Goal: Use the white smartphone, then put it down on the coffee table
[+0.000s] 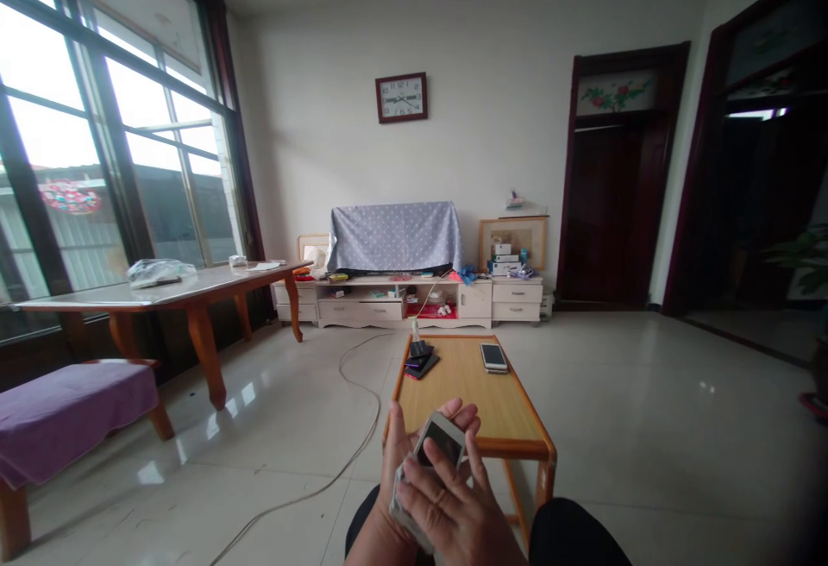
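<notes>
Both hands, the left hand (pixel 404 445) and right hand (pixel 446 506), clasp a pale phone (pixel 442 443) with a cloth (pixel 402 506) before the tabletop's (pixel 511 441) near edge, wiping seemingly underway, while another phone (pixel 493 357) waits near its far right corner.

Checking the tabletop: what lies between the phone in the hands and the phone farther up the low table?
Only bare wooden table between held phone and far phone, in head view.

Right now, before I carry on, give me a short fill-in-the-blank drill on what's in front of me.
1. Both hands, the left hand and the right hand, hold a ____ with a dark screen.
2. Another phone lies on the low ____ table.
3. The wall clock hangs above a cabinet whose top item is draped in a ____ cloth.

Missing words: phone; wooden; dotted
</notes>
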Tool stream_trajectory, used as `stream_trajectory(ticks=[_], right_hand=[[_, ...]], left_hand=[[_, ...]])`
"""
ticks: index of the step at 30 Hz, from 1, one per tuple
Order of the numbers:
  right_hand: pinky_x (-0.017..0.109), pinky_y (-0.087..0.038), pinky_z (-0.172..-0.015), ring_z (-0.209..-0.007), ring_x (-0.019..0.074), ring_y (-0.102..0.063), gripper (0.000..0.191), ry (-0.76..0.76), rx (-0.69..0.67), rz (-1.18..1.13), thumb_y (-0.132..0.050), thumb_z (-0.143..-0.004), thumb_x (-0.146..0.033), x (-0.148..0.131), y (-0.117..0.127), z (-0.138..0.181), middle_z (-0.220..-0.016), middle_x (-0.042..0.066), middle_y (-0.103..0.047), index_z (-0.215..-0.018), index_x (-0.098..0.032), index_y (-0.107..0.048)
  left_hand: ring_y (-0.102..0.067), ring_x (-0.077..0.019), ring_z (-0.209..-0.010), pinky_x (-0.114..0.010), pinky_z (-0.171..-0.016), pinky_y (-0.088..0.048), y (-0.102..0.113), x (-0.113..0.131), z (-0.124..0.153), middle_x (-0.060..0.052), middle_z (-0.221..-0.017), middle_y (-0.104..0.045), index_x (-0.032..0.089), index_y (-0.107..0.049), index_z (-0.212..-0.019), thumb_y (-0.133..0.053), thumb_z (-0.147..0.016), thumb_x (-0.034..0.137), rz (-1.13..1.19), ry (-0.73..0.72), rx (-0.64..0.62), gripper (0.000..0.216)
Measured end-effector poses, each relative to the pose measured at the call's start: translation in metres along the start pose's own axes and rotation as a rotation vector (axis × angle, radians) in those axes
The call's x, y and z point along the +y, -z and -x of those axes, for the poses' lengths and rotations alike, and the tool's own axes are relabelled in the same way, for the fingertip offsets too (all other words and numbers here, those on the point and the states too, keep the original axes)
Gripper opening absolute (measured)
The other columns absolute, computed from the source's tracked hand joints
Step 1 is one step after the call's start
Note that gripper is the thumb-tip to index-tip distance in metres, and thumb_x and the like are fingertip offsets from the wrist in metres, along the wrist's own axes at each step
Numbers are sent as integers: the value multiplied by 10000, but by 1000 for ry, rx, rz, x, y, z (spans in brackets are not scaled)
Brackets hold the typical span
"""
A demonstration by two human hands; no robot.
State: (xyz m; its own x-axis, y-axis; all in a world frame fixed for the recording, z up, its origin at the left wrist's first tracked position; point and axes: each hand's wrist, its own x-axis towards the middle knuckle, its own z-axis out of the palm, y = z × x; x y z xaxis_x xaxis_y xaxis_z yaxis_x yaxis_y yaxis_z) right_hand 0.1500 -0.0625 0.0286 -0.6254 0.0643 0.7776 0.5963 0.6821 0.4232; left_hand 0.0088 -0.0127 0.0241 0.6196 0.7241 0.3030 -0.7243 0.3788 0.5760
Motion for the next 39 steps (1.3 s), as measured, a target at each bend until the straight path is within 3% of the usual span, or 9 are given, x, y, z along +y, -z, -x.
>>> stream_trajectory(ticks=[4, 8, 12, 15, 20, 22, 30, 35, 39], right_hand=[[659, 87, -1219, -1509, 364, -281, 745, -232, -168, -13, -498, -960, -628, 19, 7, -2, -1563, 107, -447, -1514, -132, -446], [649, 108, -1216, -1509, 367, -278, 754, -252, -205, 48, -507, -962, -609, 22, 7, 15, -1571, 120, -431, -1532, -124, -417], [633, 25, -1240, -1488, 351, -335, 723, -161, -87, 83, -507, -934, -667, 4, 1, 27, -1470, 116, -566, -1437, -150, -550], [638, -3, -1243, -1492, 353, -328, 728, -134, -34, 54, -491, -924, -698, 1, 0, 18, -1464, 90, -576, -1424, -174, -568], [678, 52, -1218, -1510, 384, -269, 762, -261, -208, 53, -503, -959, -602, 17, 8, 9, -1589, 111, -402, -1547, -131, -393], [684, 54, -1215, -1507, 379, -282, 753, -305, -220, 77, -502, -966, -587, 18, 8, 16, -1585, 121, -404, -1549, -124, -386], [671, -12, -1237, -1491, 350, -331, 716, -95, -38, 115, -452, -945, -716, 1, 2, 33, -1482, 66, -554, -1401, -180, -582], [666, 25, -1227, -1506, 366, -287, 728, -233, -149, 98, -506, -952, -619, 10, 7, 21, -1529, 148, -487, -1461, -98, -506], [658, -25, -1239, -1517, 295, -286, 387, -18, 38, 94, -562, -985, -449, -7, 0, 20, -1485, 15, -560, -1319, -267, -639]], left_hand=[[-298, -364, -1509, -530, -1247, -149, -2, -3, -1, -152, -1531, -497, 169, -509, -1472, -232, -893, 837, 1, 11, -52, 926], [-348, -367, -1483, -535, -1236, -180, 1, 6, 2, -176, -1514, -511, 146, -463, -1501, -193, -906, 829, 9, -7, -3, 945], [-286, -338, -1516, -491, -1252, -145, 2, 9, 3, -190, -1551, -461, 105, -473, -1487, -209, -896, 842, 15, -51, 16, 981], [-256, -330, -1530, -507, -1253, -118, 0, 2, 0, -177, -1574, -432, 121, -465, -1494, -190, -909, 827, 21, -15, -12, 957], [-324, -351, -1499, -529, -1239, -164, -1, -1, -1, -153, -1548, -476, 190, -429, -1525, -203, -927, 802, -1, 10, -46, 885], [-327, -355, -1496, -526, -1235, -186, 0, 3, 1, -157, -1555, -467, 181, -419, -1531, -189, -926, 804, -8, -26, -17, 898], [-144, -312, -1564, -501, -1264, -74, 1, 6, 0, -152, -1629, -340, 143, -421, -1525, -214, -893, 844, 14, -64, -62, 966], [-193, -329, -1550, -494, -1263, -103, -3, 1, -2, -175, -1624, -344, 108, -419, -1521, -188, -912, 822, 15, -64, -49, 966], [-125, -327, -1566, -573, -1234, -152, -3, 6, -1, -162, -1633, -328, 147, -411, -1527, -206, -890, 850, 36, -36, -13, 971]])
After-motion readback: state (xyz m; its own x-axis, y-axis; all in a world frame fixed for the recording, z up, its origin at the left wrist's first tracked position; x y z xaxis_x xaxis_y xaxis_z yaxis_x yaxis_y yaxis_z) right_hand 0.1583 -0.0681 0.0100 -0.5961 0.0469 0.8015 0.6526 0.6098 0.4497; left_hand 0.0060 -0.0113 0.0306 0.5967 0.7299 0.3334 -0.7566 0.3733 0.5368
